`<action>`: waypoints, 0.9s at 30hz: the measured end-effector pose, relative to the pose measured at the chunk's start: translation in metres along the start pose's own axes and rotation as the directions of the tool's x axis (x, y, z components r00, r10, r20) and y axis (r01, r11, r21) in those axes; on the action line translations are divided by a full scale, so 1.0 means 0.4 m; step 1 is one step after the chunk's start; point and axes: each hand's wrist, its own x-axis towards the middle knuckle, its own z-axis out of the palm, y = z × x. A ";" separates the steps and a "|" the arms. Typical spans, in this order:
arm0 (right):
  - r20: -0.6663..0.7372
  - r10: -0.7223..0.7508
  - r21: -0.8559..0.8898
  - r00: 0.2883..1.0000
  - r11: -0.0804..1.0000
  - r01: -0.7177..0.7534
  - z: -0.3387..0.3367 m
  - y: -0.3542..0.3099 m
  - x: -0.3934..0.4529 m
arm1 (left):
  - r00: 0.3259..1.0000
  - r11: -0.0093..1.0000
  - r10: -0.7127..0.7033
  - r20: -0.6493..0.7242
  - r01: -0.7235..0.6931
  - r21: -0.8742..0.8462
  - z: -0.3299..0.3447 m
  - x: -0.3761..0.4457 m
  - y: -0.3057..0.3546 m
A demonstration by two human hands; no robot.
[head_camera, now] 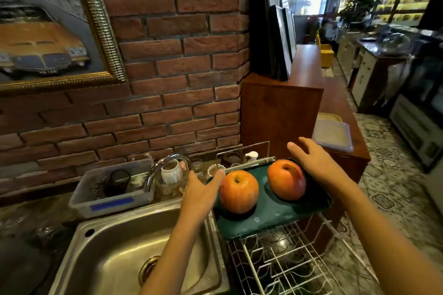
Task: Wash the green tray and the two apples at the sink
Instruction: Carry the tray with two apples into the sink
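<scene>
At the near edge, a white wire dish rack (287,261) sits to the right of a stainless steel sink (115,254), its basin dry-looking and its brass drain (148,268) uncovered. Resting on the far end of the rack, just beside the sink's right rim, is the green tray (268,220), carrying the two apples: the left apple (239,191) and the right apple (286,179), standing apart, stems up.

Both bare hands reach toward the tray's short ends. The left hand (200,195) has its fingers (219,175) straight and spread, close to the tray's left edge and the left apple; contact cannot be told. The right hand (316,163) hovers over the tray's far right corner, fingers spread, holding nothing.

The step in hand appears to be lifting the loaded tray across to the basin. Doing it well likely means gripping both short edges evenly and keeping the tray level, since the round fruit could roll off; water beads on the tray suggest a slippery hold.

Beyond, the curved chrome tap (163,167) arches toward the sink, flanked by a clear plastic bin (110,201) of utensils and small jars. A brick wall (167,79) and a framed car picture (48,31) rise behind.
</scene>
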 end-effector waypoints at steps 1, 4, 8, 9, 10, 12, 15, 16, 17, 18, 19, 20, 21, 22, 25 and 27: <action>0.005 0.041 -0.002 0.999 0.999 -0.041 -0.002 0.018 0.004 | 1.000 1.000 -0.030 0.005 0.030 -0.009 0.010 -0.002 -0.004; 0.094 0.125 -0.048 0.988 0.992 -0.121 -0.006 0.064 0.010 | 0.996 0.985 -0.080 0.044 0.086 -0.152 0.035 -0.005 -0.026; 0.235 0.180 -0.095 0.955 0.982 -0.162 0.003 0.090 0.018 | 0.978 0.958 -0.203 0.056 0.210 -0.196 0.055 -0.008 -0.031; 0.249 0.176 -0.087 0.952 0.983 -0.159 0.001 0.092 0.018 | 0.976 0.956 -0.210 0.052 0.216 -0.198 0.057 -0.007 -0.033; 0.254 0.181 -0.081 0.950 0.983 -0.166 -0.002 0.093 0.018 | 0.974 0.955 -0.221 0.043 0.226 -0.191 0.059 -0.007 -0.034; 0.269 0.203 -0.069 0.942 0.979 -0.191 -0.005 0.099 0.021 | 0.973 0.957 -0.228 0.027 0.229 -0.180 0.061 -0.006 -0.038; 0.309 0.231 -0.044 0.922 0.972 -0.229 -0.007 0.106 0.023 | 0.975 0.955 -0.216 0.051 0.222 -0.197 0.062 -0.015 -0.039; 0.322 0.243 -0.027 0.915 0.969 -0.247 -0.007 0.111 0.026 | 0.974 0.951 -0.223 0.052 0.229 -0.207 0.061 -0.019 -0.035; 0.332 0.246 -0.002 0.911 0.966 -0.260 -0.006 0.116 0.027 | 0.973 0.948 -0.225 0.050 0.230 -0.222 0.063 -0.021 -0.034; 0.337 0.252 0.020 0.907 0.961 -0.275 -0.006 0.119 0.028 | 0.972 0.944 -0.230 0.049 0.235 -0.231 0.064 -0.023 -0.032; 0.337 0.250 0.040 0.908 0.959 -0.279 -0.005 0.122 0.030 | 0.971 0.941 -0.233 0.048 0.238 -0.241 0.065 -0.025 -0.031; 0.336 0.250 0.051 0.908 0.958 -0.283 -0.005 0.122 0.030 | 0.970 0.938 -0.238 0.048 0.242 -0.249 0.064 -0.028 -0.028; 0.333 0.246 0.062 0.910 0.958 -0.281 -0.005 0.124 0.031 | 0.970 0.937 -0.237 0.047 0.241 -0.253 0.064 -0.031 -0.025; 0.327 0.244 0.071 0.913 0.957 -0.281 -0.004 0.123 0.030 | 0.970 0.937 -0.237 0.044 0.241 -0.253 0.063 -0.035 -0.020; 0.308 0.240 0.091 0.921 0.956 -0.279 -0.001 0.117 0.023 | 0.970 0.932 -0.243 0.019 0.239 -0.274 0.061 -0.045 -0.011; 0.301 0.233 0.092 0.924 0.958 -0.272 -0.004 0.104 0.015 | 0.971 0.927 -0.240 0.000 0.230 -0.297 0.057 -0.053 -0.005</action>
